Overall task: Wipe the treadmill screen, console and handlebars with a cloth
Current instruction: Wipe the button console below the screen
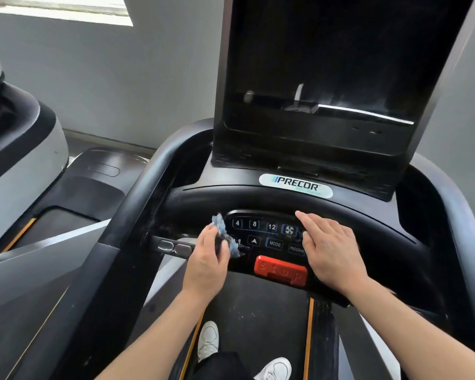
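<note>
Now | left hand (pixel 206 266) fingers pinching blue cloth (pixel 225 237) at console (pixel 269 242) keypad | right hand (pixel 329 250) fingers flat, pressed together, empty

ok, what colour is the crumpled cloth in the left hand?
Light blue crumpled cloth, darker grey where bunched, held in the left hand; head view shows it best.

The cloth (pixel 225 237) was pale blue with dark grey patches — the stop button (pixel 280 271) bright red, the console (pixel 340 215) black. White shoes (pixel 208 340) sat at lower centre — orange stripes (pixel 308 338) edged the dark belt (pixel 258 311).
</note>
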Tool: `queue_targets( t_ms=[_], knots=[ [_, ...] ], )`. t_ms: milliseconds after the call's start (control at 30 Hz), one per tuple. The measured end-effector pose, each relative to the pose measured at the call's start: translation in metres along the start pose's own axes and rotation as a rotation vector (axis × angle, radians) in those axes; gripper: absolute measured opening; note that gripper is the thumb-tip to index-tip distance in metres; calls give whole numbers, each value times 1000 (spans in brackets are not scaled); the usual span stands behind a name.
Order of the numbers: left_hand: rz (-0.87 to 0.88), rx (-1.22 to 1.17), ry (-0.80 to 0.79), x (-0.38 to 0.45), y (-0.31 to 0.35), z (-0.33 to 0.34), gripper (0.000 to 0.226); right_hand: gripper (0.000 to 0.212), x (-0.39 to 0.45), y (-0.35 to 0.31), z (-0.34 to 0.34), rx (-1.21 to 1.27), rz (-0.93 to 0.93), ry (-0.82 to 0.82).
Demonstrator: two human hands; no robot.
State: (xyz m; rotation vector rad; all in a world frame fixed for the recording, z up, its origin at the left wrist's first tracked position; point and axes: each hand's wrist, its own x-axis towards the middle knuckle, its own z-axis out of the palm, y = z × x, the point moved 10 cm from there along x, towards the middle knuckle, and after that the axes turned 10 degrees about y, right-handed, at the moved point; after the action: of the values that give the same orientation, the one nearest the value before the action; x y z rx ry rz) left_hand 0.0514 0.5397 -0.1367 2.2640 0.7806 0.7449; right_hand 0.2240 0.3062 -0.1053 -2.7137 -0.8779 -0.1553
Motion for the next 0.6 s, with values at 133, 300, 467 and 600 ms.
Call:
queue_targets(
  t_ms=[133, 300, 467, 600],
  knots=[
    [77, 67, -89, -36, -6, 1, 27, 53, 0, 1, 2, 2, 8, -4],
    [-72, 19, 68, 29, -3, -35, 39, 52, 0, 1, 0, 7, 5, 9],
    [221, 33, -34, 67, 46, 12, 44, 52, 0, 1, 1, 3, 7, 14],
    [172, 73, 37, 41, 27, 15, 43, 52, -1, 1, 1, 8, 2, 4]
  ],
)
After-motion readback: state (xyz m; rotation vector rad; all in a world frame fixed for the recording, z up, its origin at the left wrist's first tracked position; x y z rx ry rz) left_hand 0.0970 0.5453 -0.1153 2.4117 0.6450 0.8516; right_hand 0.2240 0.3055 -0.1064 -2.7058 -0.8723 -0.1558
